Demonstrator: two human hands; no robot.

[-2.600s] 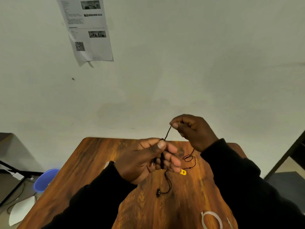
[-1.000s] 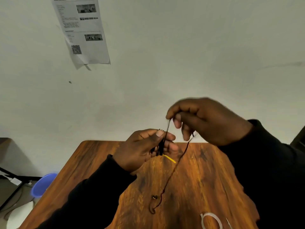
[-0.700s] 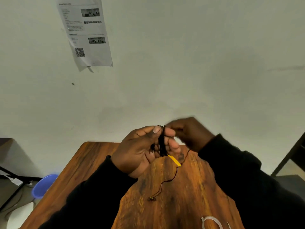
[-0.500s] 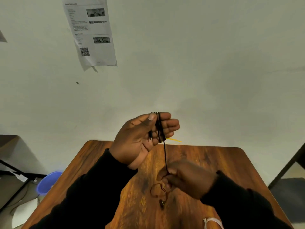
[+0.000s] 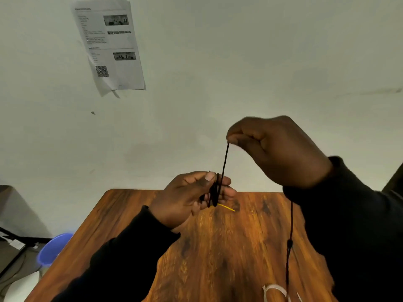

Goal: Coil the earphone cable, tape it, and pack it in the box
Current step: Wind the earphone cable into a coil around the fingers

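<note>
The black earphone cable (image 5: 224, 162) is wound in several loops around the fingers of my left hand (image 5: 189, 199), with the thumb pressing on the loops. My right hand (image 5: 277, 149) is raised above and to the right of it, pinching the cable between thumb and forefinger so one strand runs taut down to the coil. The rest of the cable hangs down under my right sleeve toward the wooden table (image 5: 218, 247). A yellow strip (image 5: 226, 207) sticks out below the coil. No box is in view.
A roll of clear tape (image 5: 274, 290) lies at the table's near edge on the right. A blue bucket (image 5: 52, 249) stands on the floor left of the table. A printed sheet (image 5: 111, 44) hangs on the wall behind.
My right hand has risen from low over the table to above the left hand, pulling the cable up taut. The left hand has dropped a little, and the loose end now hangs at the right.
</note>
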